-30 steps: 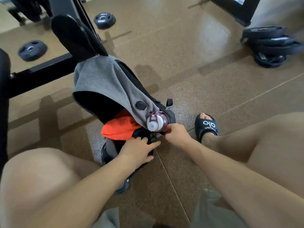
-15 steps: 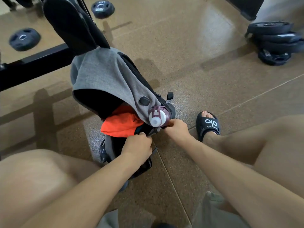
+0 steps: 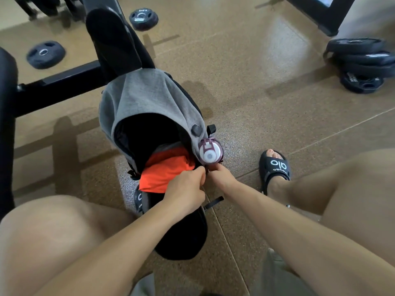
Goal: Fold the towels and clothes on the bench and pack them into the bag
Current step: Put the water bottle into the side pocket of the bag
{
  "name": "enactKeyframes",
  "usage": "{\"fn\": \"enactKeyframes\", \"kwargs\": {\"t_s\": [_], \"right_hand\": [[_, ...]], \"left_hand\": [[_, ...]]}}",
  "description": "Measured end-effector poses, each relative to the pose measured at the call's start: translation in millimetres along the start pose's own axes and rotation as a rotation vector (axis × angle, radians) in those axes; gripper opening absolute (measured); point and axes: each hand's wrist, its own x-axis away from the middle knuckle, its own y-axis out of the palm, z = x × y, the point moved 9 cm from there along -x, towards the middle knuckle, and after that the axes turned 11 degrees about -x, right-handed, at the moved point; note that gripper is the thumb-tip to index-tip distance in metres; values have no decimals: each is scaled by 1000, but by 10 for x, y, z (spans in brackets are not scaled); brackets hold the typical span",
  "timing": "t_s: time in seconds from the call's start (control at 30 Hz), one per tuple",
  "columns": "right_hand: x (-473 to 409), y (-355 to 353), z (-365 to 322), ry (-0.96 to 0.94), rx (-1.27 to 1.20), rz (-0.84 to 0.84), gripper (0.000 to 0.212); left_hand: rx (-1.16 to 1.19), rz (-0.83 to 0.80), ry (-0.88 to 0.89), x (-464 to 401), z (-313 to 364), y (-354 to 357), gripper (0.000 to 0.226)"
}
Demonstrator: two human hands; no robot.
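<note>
Orange cloth (image 3: 165, 175) soft, light, sits in bag (image 3: 149, 107) mouth on floor. Left hand (image 3: 186, 189) and right hand (image 3: 220, 175) pinch bag opening beside bottle (image 3: 210, 154). Grip rim, not fabric.

Both forearms stretched forward, left hand (image 3: 186, 190) and right hand (image 3: 219, 175) curled, knuckles nearly touching.

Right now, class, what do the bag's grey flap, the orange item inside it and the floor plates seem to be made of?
Grey flap: woven fabric, matte, with a fine heathered texture.
Orange item: thin cloth, smooth and softly creased; the fibre cannot be told.
Floor plates: probably rubber-coated metal, dull black with moulded grip holes and little shine.
</note>
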Motion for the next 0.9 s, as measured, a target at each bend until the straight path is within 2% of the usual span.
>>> {"fn": "enactKeyframes", "kwargs": {"t_s": [0.2,0.27,0.37,0.43,0.63,0.77,0.9], "right_hand": [[97,115,20,113,-11,-29,14],[167,199,-10,152,37,-84,20],[314,174,-238,125,260,-150,29],[438,82,-448,83,367,-179,25],[1031,54,-1362,-198,646,-418,22],[1283,6,-1547,-246,565,-456,25],[1409,128,-1589,-312,543,-500,25]], "left_hand": [[115,-25,-10,121,-30,37,30],[145,3,9,138,-32,-31,31],[96,68,28,131,-71,-213,31],[48,134,19,112,-127,-363,32],[-203,305,45,146,-32,-743,21],[-393,464,174,243,229,-942,33],[-555,468,129,238,266,-997,39]]}}
